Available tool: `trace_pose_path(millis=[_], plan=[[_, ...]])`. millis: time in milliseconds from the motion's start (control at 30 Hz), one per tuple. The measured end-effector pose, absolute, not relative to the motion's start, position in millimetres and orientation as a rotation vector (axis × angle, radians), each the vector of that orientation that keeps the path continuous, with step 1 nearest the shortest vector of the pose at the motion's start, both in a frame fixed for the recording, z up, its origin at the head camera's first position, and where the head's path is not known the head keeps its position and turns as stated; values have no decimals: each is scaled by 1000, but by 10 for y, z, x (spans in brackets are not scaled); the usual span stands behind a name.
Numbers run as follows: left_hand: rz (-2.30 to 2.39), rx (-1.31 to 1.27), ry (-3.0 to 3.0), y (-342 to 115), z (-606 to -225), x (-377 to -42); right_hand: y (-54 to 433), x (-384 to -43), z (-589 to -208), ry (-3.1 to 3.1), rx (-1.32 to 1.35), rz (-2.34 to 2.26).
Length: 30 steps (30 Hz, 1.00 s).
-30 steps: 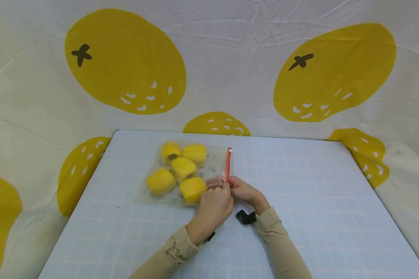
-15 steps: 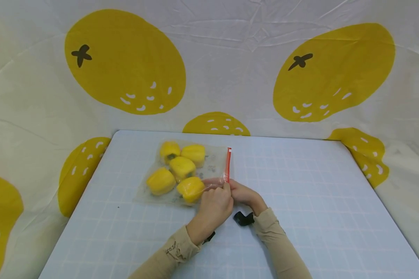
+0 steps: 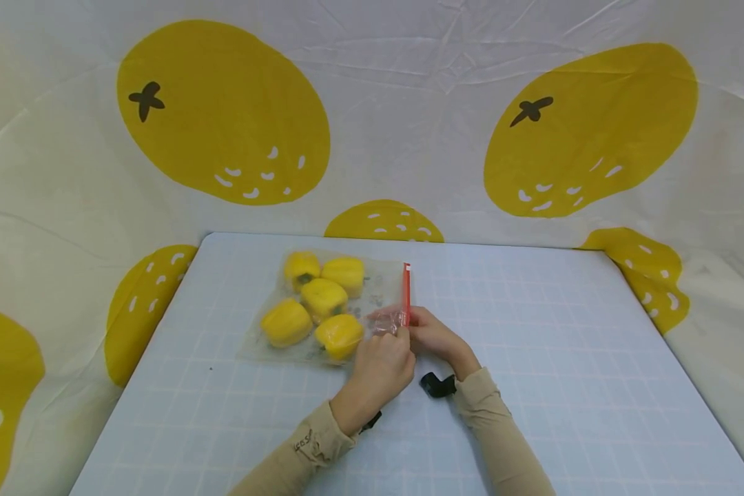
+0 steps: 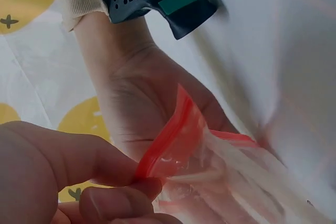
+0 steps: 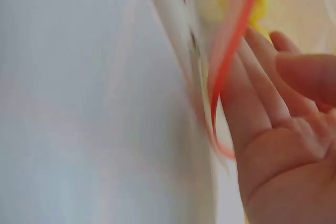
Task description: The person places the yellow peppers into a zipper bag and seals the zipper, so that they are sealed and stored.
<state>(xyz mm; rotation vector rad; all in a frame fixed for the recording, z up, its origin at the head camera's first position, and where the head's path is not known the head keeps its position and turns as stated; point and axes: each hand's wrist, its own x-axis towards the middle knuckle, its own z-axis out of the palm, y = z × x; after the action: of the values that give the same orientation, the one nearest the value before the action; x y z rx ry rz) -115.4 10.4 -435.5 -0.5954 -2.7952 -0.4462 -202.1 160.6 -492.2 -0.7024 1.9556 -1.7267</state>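
Note:
A clear zip bag (image 3: 381,277) lies flat, holding several yellow bell peppers (image 3: 324,296); its red zip edge (image 3: 406,289) faces right. With thumb and forefinger my left hand (image 3: 382,364) pinches the near corner of that edge, as the left wrist view shows at the red strip (image 4: 170,135). My right hand (image 3: 437,339) reaches in through the mouth of the bag, its fingers (image 5: 252,95) long and nearly straight under the film. No pepper is in its grasp. The nearest pepper (image 3: 339,336) sits just left of the fingertips.
A white table (image 3: 564,344) with a faint grid carries the bag. Behind it hangs a pale cloth (image 3: 403,124) printed with large yellow fruits. Dark wrist camera mounts (image 3: 437,386) stick out from the cuffs.
The right hand slid a little left and deeper into the bag, then back slightly right and away. The near pepper shifted slightly left. The left hand keeps its pinch in place.

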Motion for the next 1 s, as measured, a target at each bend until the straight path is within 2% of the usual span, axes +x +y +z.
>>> trace_pose_path(millis=[533,800,1000], plan=[[-429,-600,-2829,138,-4418,-1192,1880,-2178,-4833,1920,-224,-2221],[-543,-590,-2889,174,-4428,-1244,1844,-2250,-4760,2038,-1,-2101],[-651,-624,-2857,200,-4424,-1319,1761,-2364,-4742,2018,42,-2029]])
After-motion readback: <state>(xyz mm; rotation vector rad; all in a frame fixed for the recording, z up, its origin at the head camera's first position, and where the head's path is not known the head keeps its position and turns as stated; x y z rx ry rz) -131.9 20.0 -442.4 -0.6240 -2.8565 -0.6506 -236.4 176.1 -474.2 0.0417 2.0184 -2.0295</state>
